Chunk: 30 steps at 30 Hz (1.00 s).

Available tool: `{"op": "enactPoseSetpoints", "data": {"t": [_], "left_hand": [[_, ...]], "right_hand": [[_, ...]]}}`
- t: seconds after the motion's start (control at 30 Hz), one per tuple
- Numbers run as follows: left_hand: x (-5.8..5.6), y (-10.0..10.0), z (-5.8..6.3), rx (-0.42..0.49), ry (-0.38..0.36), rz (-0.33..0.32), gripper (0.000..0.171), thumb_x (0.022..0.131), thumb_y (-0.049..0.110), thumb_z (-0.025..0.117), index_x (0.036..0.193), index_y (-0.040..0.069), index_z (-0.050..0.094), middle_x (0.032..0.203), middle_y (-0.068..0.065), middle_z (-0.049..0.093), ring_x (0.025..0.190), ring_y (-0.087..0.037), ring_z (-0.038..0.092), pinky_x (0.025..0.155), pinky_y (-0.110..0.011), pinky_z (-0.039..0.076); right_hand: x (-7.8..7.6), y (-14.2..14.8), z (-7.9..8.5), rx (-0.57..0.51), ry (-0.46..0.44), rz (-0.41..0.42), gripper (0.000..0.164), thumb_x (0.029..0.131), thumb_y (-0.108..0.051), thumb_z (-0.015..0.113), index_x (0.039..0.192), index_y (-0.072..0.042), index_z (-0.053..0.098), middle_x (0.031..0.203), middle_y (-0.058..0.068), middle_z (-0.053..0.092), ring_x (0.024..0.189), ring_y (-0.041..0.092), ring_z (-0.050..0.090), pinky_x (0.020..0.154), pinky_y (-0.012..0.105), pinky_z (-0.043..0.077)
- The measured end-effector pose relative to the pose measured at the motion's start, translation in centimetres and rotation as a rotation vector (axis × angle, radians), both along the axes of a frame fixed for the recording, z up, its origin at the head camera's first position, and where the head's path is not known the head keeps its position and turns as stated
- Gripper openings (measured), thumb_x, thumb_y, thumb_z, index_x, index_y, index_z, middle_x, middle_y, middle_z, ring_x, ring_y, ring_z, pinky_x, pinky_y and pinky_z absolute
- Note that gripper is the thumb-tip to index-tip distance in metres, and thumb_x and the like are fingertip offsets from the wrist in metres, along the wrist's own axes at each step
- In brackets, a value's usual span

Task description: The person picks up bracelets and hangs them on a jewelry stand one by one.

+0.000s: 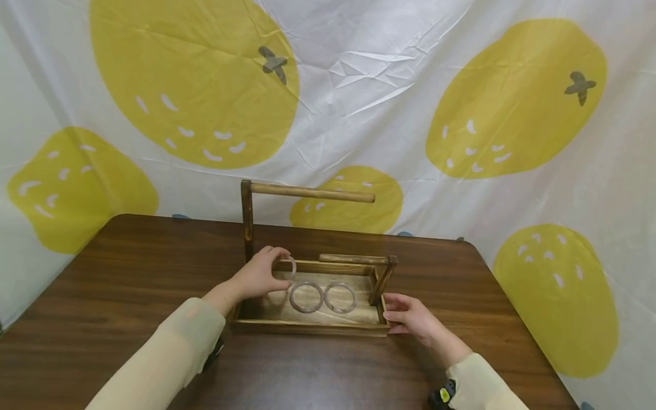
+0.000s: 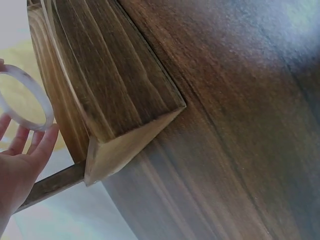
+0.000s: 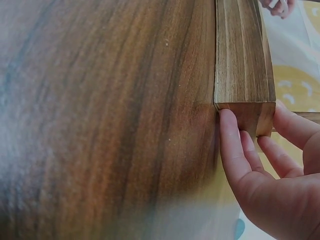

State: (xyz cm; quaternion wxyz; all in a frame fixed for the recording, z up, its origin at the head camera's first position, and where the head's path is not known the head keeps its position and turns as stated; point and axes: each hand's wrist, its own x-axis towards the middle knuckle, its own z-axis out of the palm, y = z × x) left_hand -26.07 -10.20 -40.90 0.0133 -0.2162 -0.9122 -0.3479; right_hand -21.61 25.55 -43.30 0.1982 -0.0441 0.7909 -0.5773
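My left hand pinches a pale translucent bangle between thumb and fingers, upright over the left part of a wooden jewelry stand. The left wrist view shows this bangle at the fingertips, beside the stand's end. Two similar bangles, a left one and a right one, lie side by side in the stand's tray base. At the tray's right end, my right hand holds the end wall, with one digit at the top rim and other fingers against the outside.
From the stand's left rises a tall post with a long upper bar. A shorter post at the right carries a lower bar. Everything stands on a dark wooden table, with a lemon-print cloth hanging behind.
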Motion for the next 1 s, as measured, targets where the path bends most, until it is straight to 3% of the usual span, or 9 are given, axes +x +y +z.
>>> {"op": "enactPoseSetpoints", "data": {"t": [0.5,0.73,1.0], "left_hand": [[0.0,0.7,0.7,0.101,0.017,-0.008,0.057,0.075,0.02,0.076,0.123,0.002,0.051,0.115,-0.018,0.053,0.099,-0.028,0.051,0.085,-0.041,0.046],[0.2,1.1,1.2,0.146,-0.015,-0.017,0.059,0.078,0.02,0.074,0.127,0.0,0.049,0.121,-0.021,0.051,0.107,-0.032,0.052,0.091,-0.045,0.047],[0.3,1.3,1.5,0.197,-0.046,-0.021,0.06,0.079,0.02,0.073,0.129,0.0,0.046,0.125,-0.021,0.048,0.109,-0.033,0.053,0.089,-0.042,0.05]], "right_hand": [[-0.1,0.1,0.0,-0.009,0.0,0.003,0.06,0.091,-0.005,0.057,0.14,0.014,0.027,0.12,0.026,0.049,0.089,0.01,0.055,0.072,0.035,0.056],[0.0,0.1,0.1,-0.007,0.002,0.003,0.06,0.091,-0.005,0.057,0.14,0.014,0.027,0.119,0.025,0.05,0.089,0.011,0.055,0.072,0.034,0.056],[0.0,0.1,0.1,-0.016,-0.004,0.009,0.061,0.091,-0.005,0.057,0.14,0.013,0.026,0.114,0.019,0.052,0.087,0.011,0.056,0.07,0.033,0.056]]}}
